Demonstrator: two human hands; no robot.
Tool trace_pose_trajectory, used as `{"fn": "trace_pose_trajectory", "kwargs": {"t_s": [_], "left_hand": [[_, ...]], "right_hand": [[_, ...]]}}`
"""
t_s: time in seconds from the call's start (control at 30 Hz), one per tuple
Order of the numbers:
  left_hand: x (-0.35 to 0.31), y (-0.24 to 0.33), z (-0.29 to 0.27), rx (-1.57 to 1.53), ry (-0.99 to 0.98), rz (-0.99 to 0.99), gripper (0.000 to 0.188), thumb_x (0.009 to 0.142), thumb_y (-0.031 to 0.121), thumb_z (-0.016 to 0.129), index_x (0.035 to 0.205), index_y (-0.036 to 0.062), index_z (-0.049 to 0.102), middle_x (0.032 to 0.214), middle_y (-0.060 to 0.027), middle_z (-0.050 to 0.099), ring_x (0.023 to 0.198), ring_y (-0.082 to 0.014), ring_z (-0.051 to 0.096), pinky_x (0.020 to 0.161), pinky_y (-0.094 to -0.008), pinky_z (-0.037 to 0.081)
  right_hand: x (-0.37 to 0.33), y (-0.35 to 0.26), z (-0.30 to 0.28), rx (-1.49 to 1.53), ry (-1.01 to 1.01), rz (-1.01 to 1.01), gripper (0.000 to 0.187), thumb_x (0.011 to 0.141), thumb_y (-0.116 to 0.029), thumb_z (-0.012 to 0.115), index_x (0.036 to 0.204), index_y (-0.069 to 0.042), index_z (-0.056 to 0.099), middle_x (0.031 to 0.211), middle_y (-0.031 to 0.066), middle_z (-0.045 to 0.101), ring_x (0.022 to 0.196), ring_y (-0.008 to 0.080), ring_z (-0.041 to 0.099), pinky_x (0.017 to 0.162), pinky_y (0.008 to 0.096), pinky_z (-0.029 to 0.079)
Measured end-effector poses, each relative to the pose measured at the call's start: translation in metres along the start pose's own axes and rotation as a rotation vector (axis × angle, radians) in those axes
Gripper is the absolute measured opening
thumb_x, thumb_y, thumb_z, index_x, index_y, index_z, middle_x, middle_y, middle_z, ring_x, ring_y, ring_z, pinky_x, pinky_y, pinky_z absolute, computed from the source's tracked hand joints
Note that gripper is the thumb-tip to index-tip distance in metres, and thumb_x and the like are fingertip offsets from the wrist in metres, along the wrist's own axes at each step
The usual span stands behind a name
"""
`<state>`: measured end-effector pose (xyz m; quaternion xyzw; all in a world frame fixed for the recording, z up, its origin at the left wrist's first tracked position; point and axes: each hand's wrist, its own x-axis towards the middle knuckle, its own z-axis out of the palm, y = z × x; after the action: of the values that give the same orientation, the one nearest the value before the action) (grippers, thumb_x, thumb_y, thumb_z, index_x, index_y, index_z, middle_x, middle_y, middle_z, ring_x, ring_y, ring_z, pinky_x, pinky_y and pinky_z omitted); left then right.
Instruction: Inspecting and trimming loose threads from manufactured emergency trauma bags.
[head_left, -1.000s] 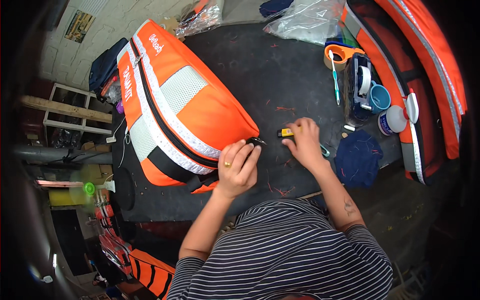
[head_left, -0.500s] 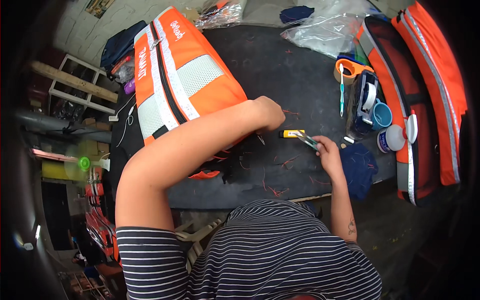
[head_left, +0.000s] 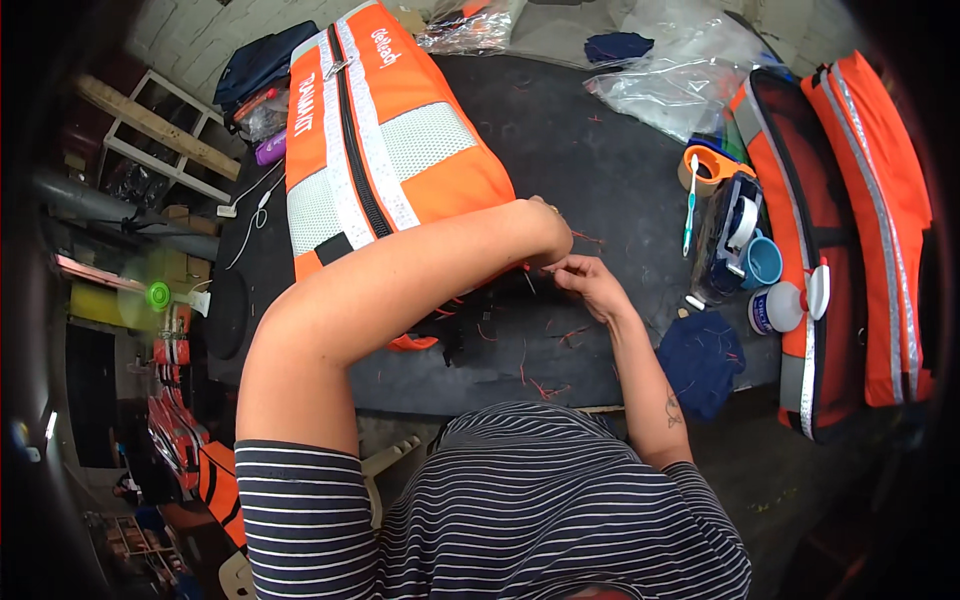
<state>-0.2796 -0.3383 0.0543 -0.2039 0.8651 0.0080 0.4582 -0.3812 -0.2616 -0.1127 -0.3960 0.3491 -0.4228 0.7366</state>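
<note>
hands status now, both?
Left hand: curled over the orange bag corner; grip cannot be told.
Right hand: fingers pinched, apparently on a thin thread; unclear.

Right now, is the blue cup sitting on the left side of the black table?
No, the blue cup stands near the right end of the black table, beside the tape dispenser.

The orange bag [head_left: 385, 150] with grey reflective strips and a black zip lay flat on the dark table [head_left: 600, 170], its near end hidden under the forearm.
</note>
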Motion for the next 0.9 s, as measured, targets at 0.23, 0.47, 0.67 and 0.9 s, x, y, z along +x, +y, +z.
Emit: {"fn": "trace_pose_trajectory", "kwargs": {"t_s": [0.23, 0.47, 0.67, 0.9], "left_hand": [[0.005, 0.0, -0.005, 0.014, -0.001, 0.097, 0.027, 0.065, 0.012, 0.076, 0.09, 0.0039, 0.073, 0.091, -0.0152, 0.07, 0.09, -0.0297, 0.068, 0.074, -0.0384, 0.054], [0.011, 0.001, 0.006, 0.024, -0.019, 0.08, 0.028, 0.075, 0.022, 0.072, 0.098, 0.0077, 0.073, 0.1, -0.0109, 0.07, 0.098, -0.0287, 0.066, 0.078, -0.0391, 0.051], [0.013, 0.002, 0.011, 0.112, -0.091, 0.033, 0.037, 0.082, 0.036, 0.068, 0.112, 0.0134, 0.07, 0.119, -0.0065, 0.065, 0.118, -0.0254, 0.055, 0.09, -0.0398, 0.044], [0.023, 0.0, 0.013, 0.025, -0.175, 0.051, 0.036, 0.084, 0.031, 0.066, 0.113, 0.0119, 0.069, 0.117, -0.01, 0.066, 0.112, -0.0261, 0.061, 0.088, -0.0394, 0.049]], "right_hand": [[0.004, 0.01, 0.001, 0.087, -0.004, 0.015, 0.023, 0.087, -0.016, 0.069, 0.107, -0.004, 0.068, 0.098, -0.0005, 0.068, 0.078, 0.0044, 0.054, 0.064, 0.018, 0.04], [0.006, 0.015, 0.004, 0.147, 0.003, 0.023, 0.019, 0.088, -0.017, 0.068, 0.102, -0.005, 0.068, 0.084, -0.0036, 0.063, 0.07, 0.0035, 0.05, 0.059, 0.0182, 0.036], [0.005, 0.018, 0.007, 0.157, 0.005, 0.005, 0.017, 0.089, -0.02, 0.067, 0.097, -0.006, 0.068, 0.079, -0.0051, 0.06, 0.067, 0.0032, 0.047, 0.056, 0.0184, 0.033], [0.001, 0.025, 0.015, 0.379, -0.079, 0.047, 0.014, 0.089, -0.017, 0.066, 0.098, -0.006, 0.068, 0.079, -0.0049, 0.06, 0.066, 0.0031, 0.047, 0.056, 0.0187, 0.033]]}}
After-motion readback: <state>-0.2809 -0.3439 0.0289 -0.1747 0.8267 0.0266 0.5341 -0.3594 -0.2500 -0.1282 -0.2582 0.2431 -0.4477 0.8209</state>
